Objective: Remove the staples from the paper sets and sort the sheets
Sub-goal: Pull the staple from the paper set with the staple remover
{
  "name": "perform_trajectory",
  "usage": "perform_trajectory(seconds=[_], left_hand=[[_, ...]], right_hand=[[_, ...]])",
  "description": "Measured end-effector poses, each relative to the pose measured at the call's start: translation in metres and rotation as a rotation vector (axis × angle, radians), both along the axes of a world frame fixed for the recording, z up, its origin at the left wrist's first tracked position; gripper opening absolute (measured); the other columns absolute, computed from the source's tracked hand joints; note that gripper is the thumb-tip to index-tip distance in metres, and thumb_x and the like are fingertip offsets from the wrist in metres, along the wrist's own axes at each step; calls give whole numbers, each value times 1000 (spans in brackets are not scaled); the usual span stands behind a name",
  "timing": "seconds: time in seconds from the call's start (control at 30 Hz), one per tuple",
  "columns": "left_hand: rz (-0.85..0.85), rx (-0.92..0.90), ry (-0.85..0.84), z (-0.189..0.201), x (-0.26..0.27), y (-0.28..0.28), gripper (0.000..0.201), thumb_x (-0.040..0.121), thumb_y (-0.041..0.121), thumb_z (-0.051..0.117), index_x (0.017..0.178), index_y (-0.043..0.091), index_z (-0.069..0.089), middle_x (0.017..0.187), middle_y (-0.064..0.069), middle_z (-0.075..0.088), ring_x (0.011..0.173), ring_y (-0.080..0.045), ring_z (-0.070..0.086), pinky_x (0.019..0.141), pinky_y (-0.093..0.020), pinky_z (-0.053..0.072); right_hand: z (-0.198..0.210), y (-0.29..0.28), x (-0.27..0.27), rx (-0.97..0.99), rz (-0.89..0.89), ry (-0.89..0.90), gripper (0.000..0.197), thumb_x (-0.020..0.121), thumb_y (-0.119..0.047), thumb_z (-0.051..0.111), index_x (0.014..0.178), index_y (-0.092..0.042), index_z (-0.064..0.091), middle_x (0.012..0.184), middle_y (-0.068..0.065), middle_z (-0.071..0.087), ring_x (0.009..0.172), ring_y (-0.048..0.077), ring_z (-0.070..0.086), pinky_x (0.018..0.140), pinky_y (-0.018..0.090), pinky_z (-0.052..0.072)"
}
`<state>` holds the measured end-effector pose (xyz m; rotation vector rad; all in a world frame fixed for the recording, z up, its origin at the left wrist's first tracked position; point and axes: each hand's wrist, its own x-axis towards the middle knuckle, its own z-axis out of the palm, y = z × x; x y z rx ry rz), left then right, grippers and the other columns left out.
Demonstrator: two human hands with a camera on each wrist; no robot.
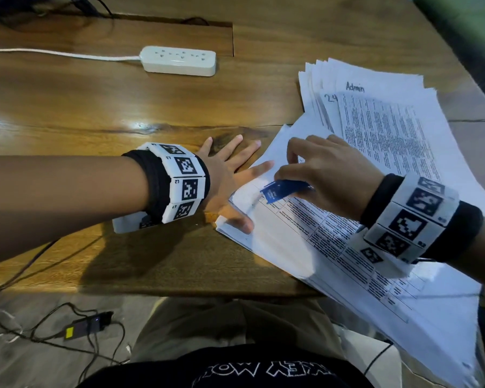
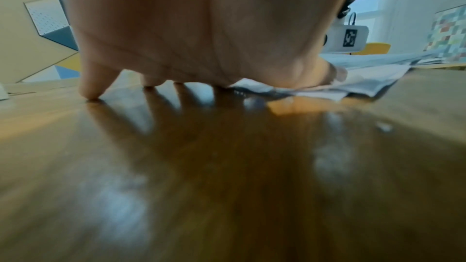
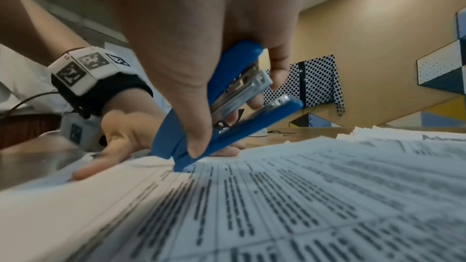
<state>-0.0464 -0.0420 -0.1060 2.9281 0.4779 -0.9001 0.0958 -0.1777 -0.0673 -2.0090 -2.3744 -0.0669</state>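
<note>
A wooden table [image 1: 95,113] is filling most of the head view, its near edge running across the lower middle of the frame. Over its right half, a big fanned stack of papers [image 1: 389,116] is lying, printed sheets with dense text, the top ones marked by hand "Admin" and "24". Lower and nearer, a paper set [image 1: 305,236] with printed table rows is lying at a slant, its corner pointing to the middle of the frame and its lower end hanging past the table edge at lower right.

The left hand [image 1: 227,175] is lying flat with fingers spread and straight, holding nothing; its thumb and index finger are pressing on the corner of the paper set while the other fingers are resting on bare wood, as the left wrist view also shows. The right hand [image 1: 325,175] is gripping a blue stapler [image 1: 280,190], thumb and fingers curled round it. In the right wrist view the stapler [image 3: 227,115] is tilting steeply, its rear tip touching the top sheet near the corner and its metal mouth pointing up and away. I cannot make out the staple itself.

At the upper middle, a white power strip [image 1: 179,60] is lying well apart from the papers, its cord [image 1: 53,53] running off to the left edge. Bare wood is stretching across the left and centre of the frame. Below the table edge, at lower left, a black adapter [image 1: 87,326] with cables is lying on the floor.
</note>
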Motion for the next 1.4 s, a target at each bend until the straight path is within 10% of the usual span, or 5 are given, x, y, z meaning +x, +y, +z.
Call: perform_trajectory(seconds=[0.37,0.6,0.97,1.23,1.4], left_hand=[[27,-13,-39,12,-2,-6,126,54,87,45,144,28,-22,153,-1,-26,142,-29,-17,113,-59,5],[275,-46,-315,20,-19,-25,101,66,67,64,139,12,24,126,-8,32,114,-25,34,96,-37,40],[638,-297,-365,23,-17,-40,99,68,37,80,142,11,20,139,-9,39,124,-25,41,95,-35,41],[683,-317,-362,29,-17,-45,54,72,34,76,112,5,55,97,-5,56,78,-16,49,56,-22,38],[747,-354,-360,27,-20,-44,52,70,36,78,107,5,58,98,-7,59,80,-18,52,56,-22,39]], right_hand=[[-3,2,17,-80,-282,131,26,81,-28,63,104,-18,64,92,6,57,86,30,57,70,33,39],[-6,5,38,-54,-513,153,32,81,-32,66,105,-13,60,96,7,54,89,32,56,73,36,43],[-14,7,-2,-127,-157,170,27,87,-23,61,113,-17,65,104,5,60,104,24,52,88,34,39],[-18,27,-1,-172,-291,442,10,76,-20,72,86,-20,71,64,-18,52,60,-3,48,59,3,36],[-20,34,2,-237,-345,576,7,72,-20,77,76,-20,72,61,-14,55,52,-14,49,55,0,38]])
